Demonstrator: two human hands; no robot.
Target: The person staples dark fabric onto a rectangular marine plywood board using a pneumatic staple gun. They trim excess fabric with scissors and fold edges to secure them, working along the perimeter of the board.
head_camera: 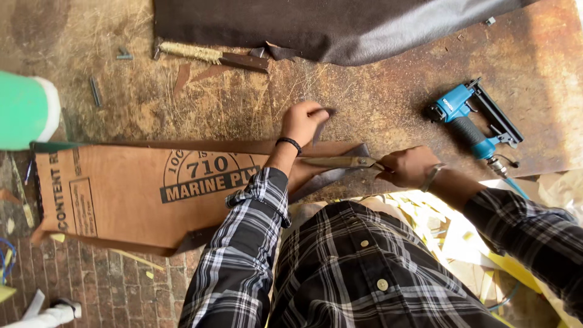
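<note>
My left hand rests on the worn workbench and pinches a small dark strip of material between thumb and fingers. My right hand grips the handles of metal scissors, whose blades point left toward my left wrist. Under the scissors lies a dark grey flap of material on top of a shaped brown plywood piece with printed markings. A black band circles my left wrist, and a metal bangle sits on my right wrist.
A blue pneumatic stapler lies at the right of the bench. A large dark cloth sheet covers the far edge, with a cord-wrapped knife beside it. A green-and-white cylinder is at left. Yellow foam scraps litter the floor.
</note>
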